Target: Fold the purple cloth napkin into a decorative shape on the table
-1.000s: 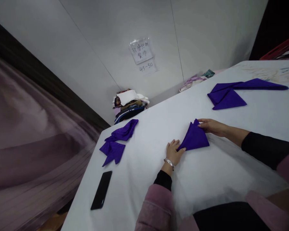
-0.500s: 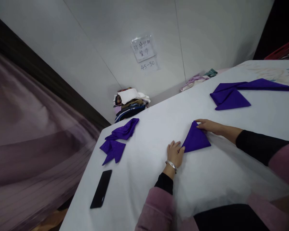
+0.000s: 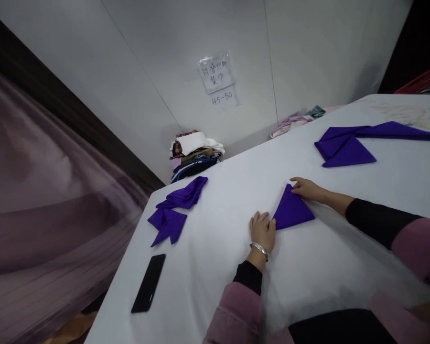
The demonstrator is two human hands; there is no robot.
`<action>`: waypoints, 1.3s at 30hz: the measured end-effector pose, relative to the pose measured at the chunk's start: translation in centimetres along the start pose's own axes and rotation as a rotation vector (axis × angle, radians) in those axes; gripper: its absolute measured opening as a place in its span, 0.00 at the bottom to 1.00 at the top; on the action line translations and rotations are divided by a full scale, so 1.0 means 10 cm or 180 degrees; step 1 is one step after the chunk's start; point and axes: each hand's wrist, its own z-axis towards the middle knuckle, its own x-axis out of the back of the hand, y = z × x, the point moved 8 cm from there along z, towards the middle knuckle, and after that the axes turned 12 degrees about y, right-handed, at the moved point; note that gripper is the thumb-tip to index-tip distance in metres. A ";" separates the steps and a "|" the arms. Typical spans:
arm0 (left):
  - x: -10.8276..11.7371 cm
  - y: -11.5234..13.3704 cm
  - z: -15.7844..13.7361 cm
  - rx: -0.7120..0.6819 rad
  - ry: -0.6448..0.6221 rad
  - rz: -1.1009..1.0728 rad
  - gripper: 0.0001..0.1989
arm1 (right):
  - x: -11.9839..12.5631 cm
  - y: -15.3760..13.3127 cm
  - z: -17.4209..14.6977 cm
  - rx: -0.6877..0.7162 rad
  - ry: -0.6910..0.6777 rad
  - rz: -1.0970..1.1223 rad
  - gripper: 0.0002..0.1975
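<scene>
A purple cloth napkin (image 3: 293, 210), folded into a triangle, lies flat on the white-covered table (image 3: 229, 196). My left hand (image 3: 263, 231) rests at its left corner. Its fingers are spread on the tablecloth and the thumb touches the napkin. At the top corner, my right hand (image 3: 306, 188) has the cloth between thumb and index finger. Another folded purple napkin (image 3: 347, 148), with a long strip stretching right, lies farther back on the right. Two more purple pieces, an upper one (image 3: 186, 193) and a lower one (image 3: 170, 225), lie near the left edge.
A black phone (image 3: 148, 284) lies at the table's left edge. Past the far edge are a stack of folded clothes (image 3: 193, 153) and some pastel cloth (image 3: 294, 123). Handwritten paper signs (image 3: 218, 76) hang on the wall. A pinkish curtain (image 3: 57, 191) hangs at the left.
The view has shifted slightly. My right index finger sits a little off the napkin's tip compared with before. My left hand and the napkin stay nearly in place.
</scene>
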 end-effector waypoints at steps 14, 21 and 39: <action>0.06 -0.01 0.00 0.0042 0.0288 -0.0350 0.15 | 0.03 -0.07 -0.06 -0.0423 0.0051 0.0358 0.32; 0.05 -0.01 0.00 -0.0065 0.0392 -0.0299 0.11 | 0.04 -0.13 -0.05 -0.0479 -0.0036 0.0069 0.30; 0.06 0.00 0.00 -0.0086 0.0391 -0.0385 0.13 | 0.03 -0.25 0.10 -0.0295 -0.0230 0.0138 0.22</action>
